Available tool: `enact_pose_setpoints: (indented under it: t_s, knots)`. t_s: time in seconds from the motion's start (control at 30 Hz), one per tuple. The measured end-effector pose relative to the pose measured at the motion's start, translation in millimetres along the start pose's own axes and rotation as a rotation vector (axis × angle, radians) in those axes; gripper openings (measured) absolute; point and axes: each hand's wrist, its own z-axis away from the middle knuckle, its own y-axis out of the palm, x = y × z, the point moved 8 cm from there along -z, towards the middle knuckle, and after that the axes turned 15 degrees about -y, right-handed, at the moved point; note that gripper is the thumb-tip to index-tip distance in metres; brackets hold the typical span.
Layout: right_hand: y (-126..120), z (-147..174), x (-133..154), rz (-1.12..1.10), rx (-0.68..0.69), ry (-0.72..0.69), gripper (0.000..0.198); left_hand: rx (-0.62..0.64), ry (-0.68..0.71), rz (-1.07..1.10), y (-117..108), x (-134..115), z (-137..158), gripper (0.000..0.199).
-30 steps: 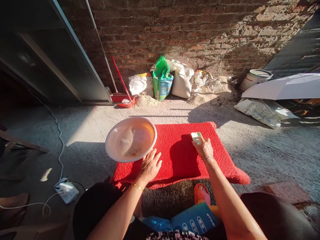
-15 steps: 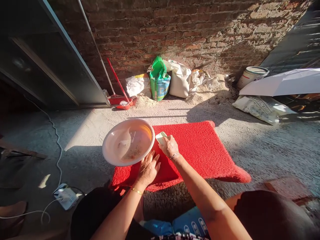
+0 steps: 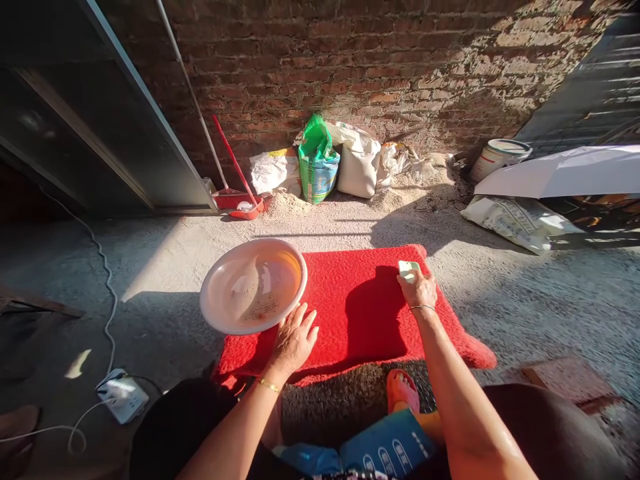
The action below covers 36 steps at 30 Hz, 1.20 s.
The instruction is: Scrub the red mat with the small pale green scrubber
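Right hand [image 3: 419,290] grips a small pale block [image 3: 408,269], fingers curled over it, pressed on the far right part of the red mat [image 3: 360,313]. Left hand [image 3: 294,339] lies flat, fingers spread, on the mat's near left, touching the basin [image 3: 253,285] rim.

Risks: the basin overlaps the mat's left edge, so a nudge could tip it and slop its shallow water. The power strip [image 3: 121,398] sits on the floor near left.

Mat: coarse looped pile. Basin: smooth round plastic. Floor: gritty concrete.

Red mat [image 3: 360,300] — pale pink basin [image 3: 220,293] — red-brown brick wall [image 3: 350,60].
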Motion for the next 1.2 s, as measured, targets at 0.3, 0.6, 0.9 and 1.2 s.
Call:
enact_pose_setpoints:
  t_s: [0.3,0.6,0.9,1.2]
  knots:
    - [96.6,47.9,199.4,-0.024,0.206,-0.629,0.045,0.022,0.012,0.018,0.2,0.4,2.0,0.043]
    - [55.0,-3.1,101.9,-0.004,0.125,-0.375,0.051,0.008,0.027,0.017,-0.3,-1.0,2.1,0.040]
    - [14.0,-18.8,32.2,-0.056,-0.021,-0.007,0.057,-0.008,0.018,0.021,-1.7,-1.7,2.8,0.040]
    - [103.8,28.4,221.6,-0.056,0.210,-0.631,0.047,-0.052,0.072,-0.005,-2.6,-0.9,6.6,0.040]
